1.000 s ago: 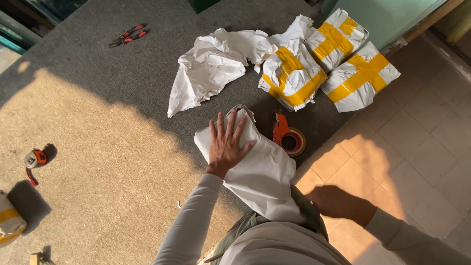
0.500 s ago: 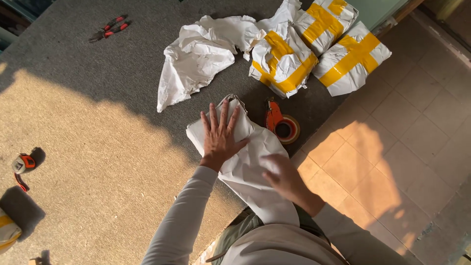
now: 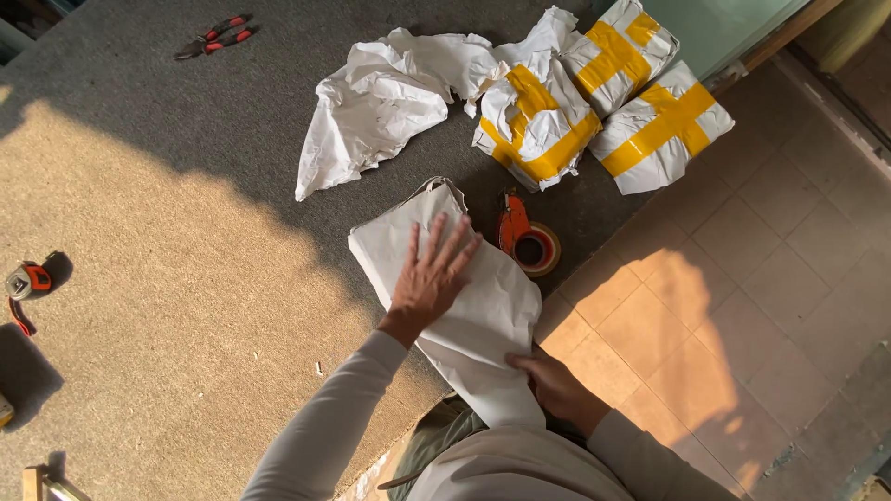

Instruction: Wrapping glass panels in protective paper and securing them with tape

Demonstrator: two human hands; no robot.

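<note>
**A:** Status on the wrap?

**B:** Your left hand (image 3: 430, 283) lies flat on the white paper bundle (image 3: 455, 306), fingers spread wide, palm down. The bundle sits at the near edge of the grey carpet (image 3: 167, 306), its near end hanging over toward your lap. Your right hand (image 3: 557, 390) is at the bundle's near right corner, on the paper edge. Can't tell whether those fingers pinch it or just rest; they're partly tucked under.

**A:** Anything to tighten up?

**B:** My read: you're pressing the fold flat. Keep the left palm centred so the paper can't spring open. Pull the near corner snug with the right before you let go of anything. The paper looks creased and slack near the far end, so smooth toward that end.

**A:** Tape?

**B:** The tape dispenser (image 3: 527, 243), orange with a tan roll, is just beside the bundle on its right, far side of your right hand. Close enough to grab without lifting the left. I'd hold with the left and reach with the right.

**A:** Clutter?

**B:** Three wrapped parcels with yellow tape (image 3: 594, 107) lie far right, well apart from your hands. Loose crumpled white paper (image 3: 390, 97) lies far, just left of them. Red-handled pliers (image 3: 215, 35) far left, a tape measure (image 3: 28, 278) at the left edge. Nothing in your way.
</note>
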